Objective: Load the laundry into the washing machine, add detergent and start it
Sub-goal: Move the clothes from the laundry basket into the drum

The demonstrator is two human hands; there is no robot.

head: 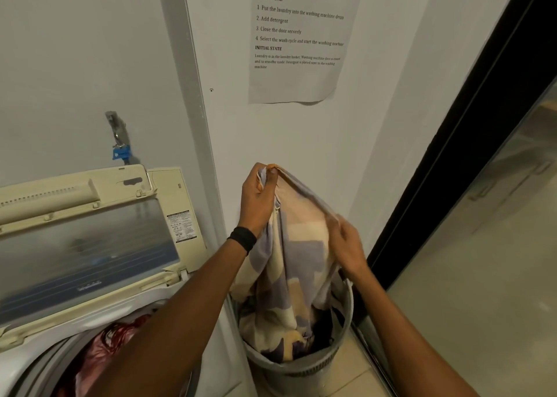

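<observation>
Head view: at 8 o'clock the washing machine (18, 363) stands with its lid (90, 240) raised, and red and pink laundry (102, 354) lies in the drum. At 6 o'clock a grey basket (301, 369) sits on the floor against the wall. It holds dark clothes (327, 329) and the lower end of a cream and lilac patterned cloth (289, 264). The rest of the cloth hangs upward out of the basket. The left grip (257, 203), with a dark wristband (242, 239) at the wrist, is clenched around the cloth's top corner. At 4 o'clock from it, the right grip (346, 246), slightly blurred, pinches the cloth's stretched upper edge above the basket rim.
</observation>
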